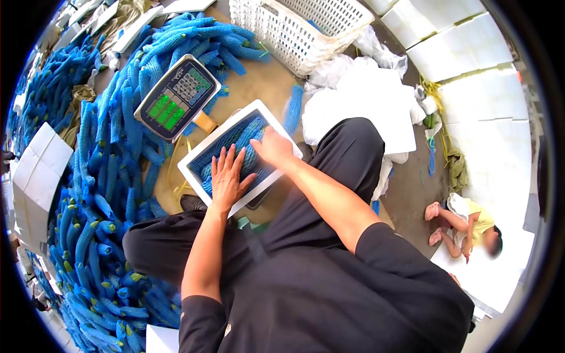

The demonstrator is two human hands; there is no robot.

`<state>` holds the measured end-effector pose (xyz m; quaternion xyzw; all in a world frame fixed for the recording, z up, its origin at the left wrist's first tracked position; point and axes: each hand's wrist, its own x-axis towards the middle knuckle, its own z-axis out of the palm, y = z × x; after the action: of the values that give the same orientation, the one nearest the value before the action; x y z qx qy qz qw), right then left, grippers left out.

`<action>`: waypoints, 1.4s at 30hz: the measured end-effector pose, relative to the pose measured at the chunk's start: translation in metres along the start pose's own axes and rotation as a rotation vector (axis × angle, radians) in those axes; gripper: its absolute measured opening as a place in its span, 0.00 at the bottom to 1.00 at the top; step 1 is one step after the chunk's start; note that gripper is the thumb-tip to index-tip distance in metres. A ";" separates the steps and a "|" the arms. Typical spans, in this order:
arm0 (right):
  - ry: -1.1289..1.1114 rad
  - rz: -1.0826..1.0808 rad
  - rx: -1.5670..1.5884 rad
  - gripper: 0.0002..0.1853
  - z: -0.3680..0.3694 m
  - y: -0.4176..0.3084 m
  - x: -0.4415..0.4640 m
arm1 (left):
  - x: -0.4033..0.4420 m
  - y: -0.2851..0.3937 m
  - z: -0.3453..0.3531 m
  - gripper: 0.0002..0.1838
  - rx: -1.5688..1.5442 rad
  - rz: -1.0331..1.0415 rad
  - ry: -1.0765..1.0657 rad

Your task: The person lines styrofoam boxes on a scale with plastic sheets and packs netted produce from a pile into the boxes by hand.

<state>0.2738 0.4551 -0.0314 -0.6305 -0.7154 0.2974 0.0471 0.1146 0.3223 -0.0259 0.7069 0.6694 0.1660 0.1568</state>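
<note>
Stacked white boxes (488, 100) line the right side of a work floor (406, 182), where a person in yellow (484, 219) sits at the near right, while heaps of blue-netted pieces (109, 170) spread across the left. At center, a seated person in dark clothes holds 2 bare hands over a white foam box (189, 162), just beside a scale display (176, 97) lit green.

Blue-netted bundles (249, 159) lie inside the box, beneath and between the hands. Each piece looks fairly light; the ribbed sleeve should give softly, while the long core, judged by its shape, is probably firmer. Mesh likely offers good friction, though it could snag or slide along its contents. Green tips on pieces in the left heap suggest produce that may bruise or snap. Best hold appears to be around the middle of each length, through the sleeve, with pressure spread and the tips left alone.

Fingers of the left hand (225, 185) spread wide and flat over the near left part of the load, thumb out to the right. Reaching from the right, the right hand (275, 148) has its fingers bent and narrow at the far right of the bundles; whether they grip any or only press, the view cannot tell.
</note>
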 end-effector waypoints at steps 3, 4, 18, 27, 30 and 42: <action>-0.063 -0.047 -0.014 0.33 -0.001 0.007 0.002 | 0.003 -0.005 -0.003 0.40 -0.040 0.005 -0.040; -0.073 -0.063 -0.019 0.32 -0.004 0.007 0.006 | 0.005 -0.006 -0.003 0.40 -0.038 0.012 -0.039; 0.001 -0.031 -0.205 0.30 0.036 0.005 -0.004 | 0.029 -0.018 0.017 0.36 0.047 0.103 -0.006; -0.167 -0.246 -0.288 0.23 -0.053 -0.027 0.009 | 0.022 -0.013 0.014 0.35 0.040 0.091 0.012; -0.075 -0.133 -0.036 0.19 -0.073 -0.016 0.028 | 0.023 -0.014 0.012 0.34 0.005 0.095 0.019; -0.105 -0.020 -0.142 0.13 -0.070 0.031 0.011 | -0.018 -0.054 -0.006 0.27 -0.087 -0.358 0.473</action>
<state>0.3297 0.4916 0.0070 -0.6086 -0.7424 0.2784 -0.0323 0.0630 0.3072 -0.0446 0.5118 0.7937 0.3245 0.0534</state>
